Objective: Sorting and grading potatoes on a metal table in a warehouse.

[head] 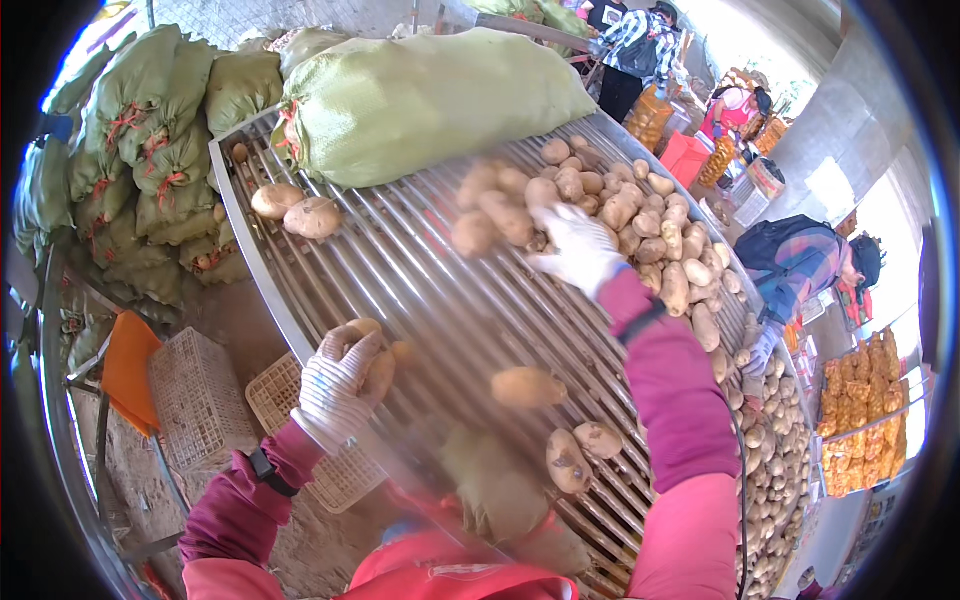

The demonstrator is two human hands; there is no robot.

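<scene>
My left hand (pixel 340 386), in a white striped glove, grips a potato (pixel 379 373) at the near left edge of a metal roller table (pixel 420 300). A second potato shows just above its fingers. Across the rollers, my right hand (pixel 576 244), also gloved, lies against the left side of a potato pile (pixel 652 217) with thumb and fingers apart; its fingertips are partly hidden among the potatoes. One potato (pixel 529 387) lies alone between my hands. Closer to me are two more, one a potato with dark blemishes (pixel 568 461).
A full green woven sack (pixel 442 97) lies across the table's far end, beside two loose potatoes (pixel 296 210). Stacked sacks (pixel 150 142) and plastic crates (pixel 199 397) stand left. A co-worker (pixel 802 262) reaches into the potatoes at right. Filled orange net bags (pixel 862 405) stand beyond.
</scene>
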